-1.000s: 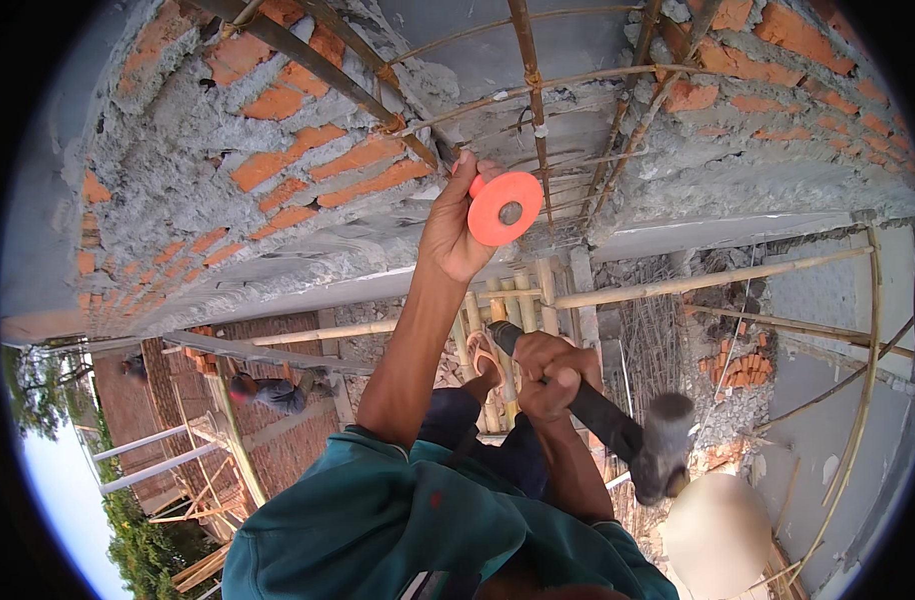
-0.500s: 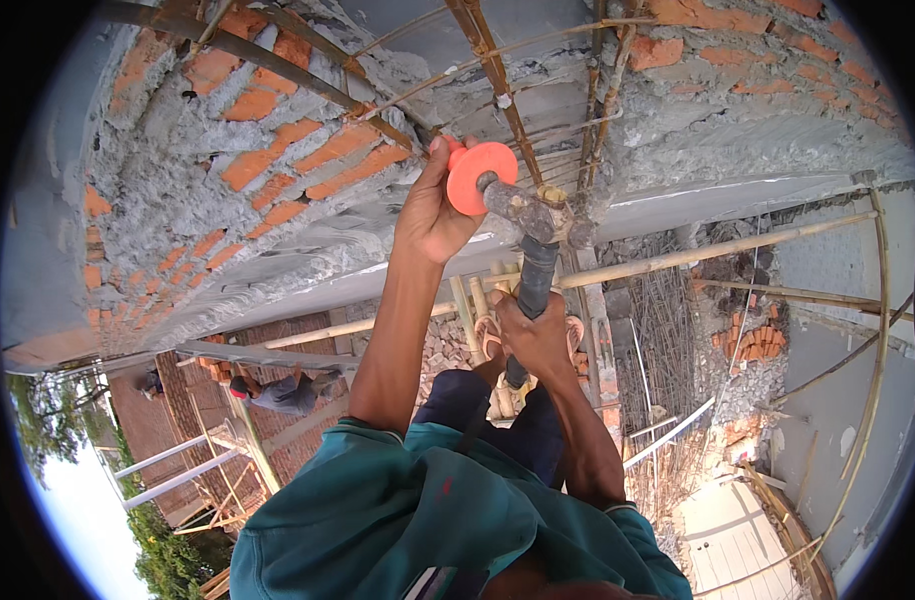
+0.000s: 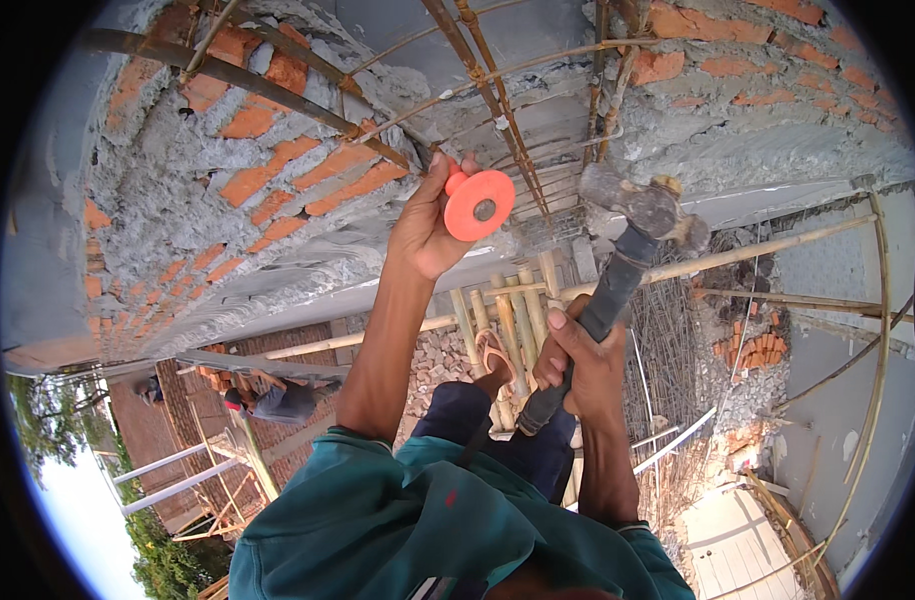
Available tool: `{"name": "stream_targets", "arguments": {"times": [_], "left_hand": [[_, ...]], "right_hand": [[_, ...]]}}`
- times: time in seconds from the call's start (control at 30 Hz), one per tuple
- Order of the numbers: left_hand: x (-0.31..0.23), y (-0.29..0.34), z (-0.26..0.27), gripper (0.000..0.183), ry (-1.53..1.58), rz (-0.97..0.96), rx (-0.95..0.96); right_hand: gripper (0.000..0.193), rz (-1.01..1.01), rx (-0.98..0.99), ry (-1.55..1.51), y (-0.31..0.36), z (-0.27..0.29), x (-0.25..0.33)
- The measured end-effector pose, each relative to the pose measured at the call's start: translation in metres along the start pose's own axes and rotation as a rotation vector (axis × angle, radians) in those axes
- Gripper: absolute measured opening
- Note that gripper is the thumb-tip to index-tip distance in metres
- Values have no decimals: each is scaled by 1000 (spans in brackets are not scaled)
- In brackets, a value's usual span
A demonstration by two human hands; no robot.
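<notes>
My left hand [image 3: 433, 220] is closed round the orange grip of a chisel [image 3: 468, 216], behind its round hand guard. The chisel's dark metal striking end faces me, and its far end is hidden behind the guard and my fingers, near the broken brick wall [image 3: 278, 150]. In my right hand [image 3: 586, 355], a hammer [image 3: 618, 275] is gripped by its black-wrapped handle. Its worn, dusty head is tilted up, to the right of the chisel and apart from it.
Rusty rebar [image 3: 498, 110] and a dark pipe [image 3: 238, 75] cross in front of the wall. Below are bamboo poles [image 3: 523, 310] under my sandalled foot [image 3: 493, 355]. Another person [image 3: 278, 400] bends at lower left. A brick pile [image 3: 753, 348] lies at right.
The hammer has swung away from the chisel's striking end, toward the right and back. My left hand still holds the chisel, which has shifted slightly downward.
</notes>
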State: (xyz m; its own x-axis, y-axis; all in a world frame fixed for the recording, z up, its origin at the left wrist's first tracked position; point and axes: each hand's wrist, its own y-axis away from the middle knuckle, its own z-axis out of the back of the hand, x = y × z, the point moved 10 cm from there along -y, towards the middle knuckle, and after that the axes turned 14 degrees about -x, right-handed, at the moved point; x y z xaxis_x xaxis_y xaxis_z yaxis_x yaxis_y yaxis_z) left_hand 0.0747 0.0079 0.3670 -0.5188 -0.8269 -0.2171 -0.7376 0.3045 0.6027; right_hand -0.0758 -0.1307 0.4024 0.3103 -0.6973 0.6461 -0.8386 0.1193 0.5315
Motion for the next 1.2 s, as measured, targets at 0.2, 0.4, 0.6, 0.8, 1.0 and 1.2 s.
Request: {"name": "stream_targets", "arguments": {"times": [0.2,0.4,0.6,0.8,1.0,1.2], "left_hand": [[1,-4,-4,16,29,-2,38],[16,-9,-13,17,176,-154,35],[17,2,10,20,18,-239,-234],[60,24,-14,23,-31,-235,-228],[63,22,-71,22,53,-337,-91],[41,-5,-55,22,231,-210,-40]], "right_hand": [[31,-55,-52,16,3,-2,-38],[33,55,-185,312,6,59,-41],[31,173,-348,296,34,80,-28],[35,219,-370,388,38,88,-20],[34,287,-396,469,48,106,-14],[50,450,-353,446,51,97,11]]}}
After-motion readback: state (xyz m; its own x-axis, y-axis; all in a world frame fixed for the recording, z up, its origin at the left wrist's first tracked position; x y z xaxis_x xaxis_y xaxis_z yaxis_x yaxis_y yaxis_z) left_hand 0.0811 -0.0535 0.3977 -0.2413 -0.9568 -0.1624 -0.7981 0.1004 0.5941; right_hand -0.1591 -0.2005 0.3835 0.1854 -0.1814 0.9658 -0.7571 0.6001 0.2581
